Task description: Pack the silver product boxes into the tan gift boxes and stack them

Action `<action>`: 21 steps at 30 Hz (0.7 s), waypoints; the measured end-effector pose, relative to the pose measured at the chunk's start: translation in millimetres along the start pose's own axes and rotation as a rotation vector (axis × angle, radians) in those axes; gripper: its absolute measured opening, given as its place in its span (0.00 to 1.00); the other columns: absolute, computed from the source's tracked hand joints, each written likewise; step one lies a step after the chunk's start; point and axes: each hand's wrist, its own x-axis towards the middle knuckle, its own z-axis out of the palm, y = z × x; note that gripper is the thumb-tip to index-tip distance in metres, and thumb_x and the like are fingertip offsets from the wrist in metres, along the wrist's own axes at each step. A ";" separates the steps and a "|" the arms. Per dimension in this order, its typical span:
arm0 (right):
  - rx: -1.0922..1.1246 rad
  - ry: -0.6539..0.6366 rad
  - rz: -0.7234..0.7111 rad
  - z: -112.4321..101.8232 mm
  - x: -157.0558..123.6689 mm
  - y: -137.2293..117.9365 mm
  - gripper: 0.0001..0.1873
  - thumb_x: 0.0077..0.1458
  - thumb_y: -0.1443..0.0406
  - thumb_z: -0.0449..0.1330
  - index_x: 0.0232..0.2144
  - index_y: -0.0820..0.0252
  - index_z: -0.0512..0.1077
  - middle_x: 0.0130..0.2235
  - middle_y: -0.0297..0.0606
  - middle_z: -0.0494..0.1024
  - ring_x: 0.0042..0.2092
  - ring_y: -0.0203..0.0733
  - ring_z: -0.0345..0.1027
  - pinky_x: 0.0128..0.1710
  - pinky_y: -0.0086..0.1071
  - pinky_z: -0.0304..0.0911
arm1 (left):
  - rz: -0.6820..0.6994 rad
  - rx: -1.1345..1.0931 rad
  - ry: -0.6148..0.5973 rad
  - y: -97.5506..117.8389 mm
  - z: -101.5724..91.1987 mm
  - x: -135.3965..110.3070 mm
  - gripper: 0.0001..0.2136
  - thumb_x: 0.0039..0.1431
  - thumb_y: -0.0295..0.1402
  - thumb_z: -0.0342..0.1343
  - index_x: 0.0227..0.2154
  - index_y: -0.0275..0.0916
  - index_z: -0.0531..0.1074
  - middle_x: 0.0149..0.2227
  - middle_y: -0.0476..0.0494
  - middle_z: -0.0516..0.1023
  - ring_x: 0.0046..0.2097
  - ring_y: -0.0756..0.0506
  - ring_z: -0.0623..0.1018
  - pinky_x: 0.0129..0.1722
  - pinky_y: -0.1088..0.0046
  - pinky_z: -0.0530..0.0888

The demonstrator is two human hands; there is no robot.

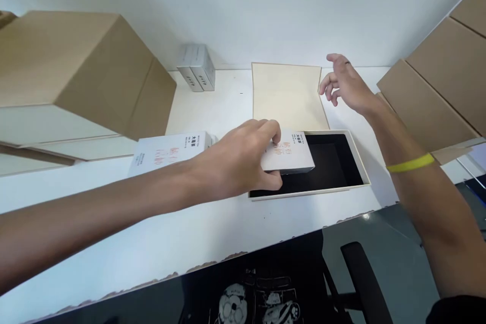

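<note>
My left hand (246,157) grips a white printed carton (290,153), thumb on the near side and fingers on the far side. The carton is over the left part of an open gift box (357,154) with a black interior; whether it touches the bottom I cannot tell. The box's cream lid (288,93) lies folded back toward the wall. Above the lid's right edge hangs my right hand (347,83), fingers loosely spread with nothing in them. Another white printed carton (169,151) rests left of the gift box, partly covered by my left forearm.
Two small grey boxes (197,68) stand against the wall. Large brown boxes (114,66) are stacked at the left, and more brown boxes (436,86) at the right. The white table (212,233) has a chipped front edge; a black chair armrest (364,278) is below it.
</note>
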 end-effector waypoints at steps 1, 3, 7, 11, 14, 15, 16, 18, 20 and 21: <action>0.030 -0.020 -0.054 -2.1 -22.3 -7.7 0.40 0.65 0.33 0.43 0.63 0.52 0.62 0.35 0.39 0.78 0.33 0.43 0.70 0.25 0.34 0.66 | 0.030 0.019 -0.034 -1.4 1.4 2.5 0.17 0.42 0.31 0.65 0.35 0.46 0.65 0.33 0.50 0.75 0.28 0.46 0.73 0.24 0.71 0.66; 0.116 -0.121 -0.185 -4.7 -73.5 -18.6 0.39 0.64 0.32 0.44 0.64 0.47 0.63 0.35 0.37 0.78 0.32 0.45 0.71 0.25 0.37 0.68 | 0.081 0.062 -0.130 -4.8 1.2 3.6 0.16 0.43 0.30 0.65 0.34 0.46 0.67 0.34 0.49 0.76 0.30 0.45 0.74 0.24 0.71 0.67; -0.082 -0.130 -0.414 5.8 -171.1 -17.0 0.31 0.72 0.43 0.44 0.69 0.44 0.63 0.39 0.36 0.80 0.36 0.42 0.74 0.34 0.38 0.74 | 0.206 0.130 -0.325 -11.7 -2.4 6.0 0.11 0.56 0.42 0.63 0.24 0.45 0.70 0.28 0.46 0.76 0.35 0.40 0.77 0.33 0.66 0.72; -0.403 0.137 -0.604 34.7 -221.3 4.1 0.32 0.73 0.46 0.45 0.69 0.52 0.66 0.50 0.46 0.80 0.50 0.52 0.76 0.47 0.48 0.73 | 0.165 0.055 -0.351 0.2 9.6 18.5 0.23 0.63 0.59 0.55 0.24 0.46 0.74 0.25 0.44 0.76 0.32 0.38 0.77 0.36 0.62 0.73; -0.612 0.279 -0.564 52.7 -233.4 21.7 0.33 0.72 0.45 0.44 0.69 0.51 0.67 0.55 0.49 0.79 0.54 0.60 0.74 0.55 0.60 0.67 | 0.109 0.126 -0.324 25.2 30.0 27.3 0.28 0.40 0.66 0.69 0.29 0.46 0.78 0.31 0.41 0.80 0.37 0.31 0.79 0.41 0.52 0.76; -0.645 0.305 -0.543 56.1 -234.9 26.9 0.33 0.71 0.45 0.44 0.69 0.49 0.67 0.54 0.48 0.80 0.53 0.62 0.75 0.56 0.64 0.65 | 0.120 0.178 -0.343 33.4 36.2 28.1 0.28 0.36 0.64 0.73 0.28 0.45 0.78 0.32 0.39 0.81 0.39 0.30 0.80 0.44 0.50 0.77; -0.649 0.334 -0.531 58.3 -235.7 31.7 0.34 0.70 0.44 0.45 0.69 0.47 0.67 0.53 0.47 0.81 0.51 0.63 0.76 0.56 0.67 0.64 | 0.131 0.220 -0.356 40.2 41.0 27.4 0.27 0.34 0.62 0.75 0.27 0.44 0.79 0.34 0.37 0.82 0.42 0.28 0.81 0.47 0.49 0.77; -0.628 0.366 -0.511 60.1 -235.4 39.9 0.33 0.67 0.43 0.47 0.69 0.40 0.67 0.50 0.45 0.83 0.46 0.65 0.78 0.53 0.71 0.65 | 0.149 0.209 -0.308 47.9 43.6 20.1 0.25 0.37 0.57 0.78 0.28 0.43 0.80 0.41 0.35 0.84 0.49 0.27 0.81 0.52 0.48 0.77; -0.616 0.419 -0.499 61.0 -234.3 46.4 0.33 0.63 0.41 0.48 0.67 0.31 0.68 0.47 0.44 0.84 0.42 0.67 0.79 0.47 0.73 0.67 | 0.177 0.079 -0.172 46.7 34.0 6.3 0.23 0.41 0.51 0.79 0.36 0.45 0.81 0.51 0.39 0.83 0.59 0.29 0.79 0.57 0.51 0.77; -0.612 0.450 -0.482 61.6 -233.9 49.0 0.32 0.61 0.40 0.47 0.65 0.26 0.68 0.45 0.44 0.84 0.40 0.68 0.79 0.44 0.73 0.67 | 0.170 0.014 -0.100 42.6 24.7 -2.1 0.22 0.44 0.49 0.78 0.40 0.47 0.81 0.54 0.43 0.81 0.63 0.31 0.77 0.59 0.52 0.77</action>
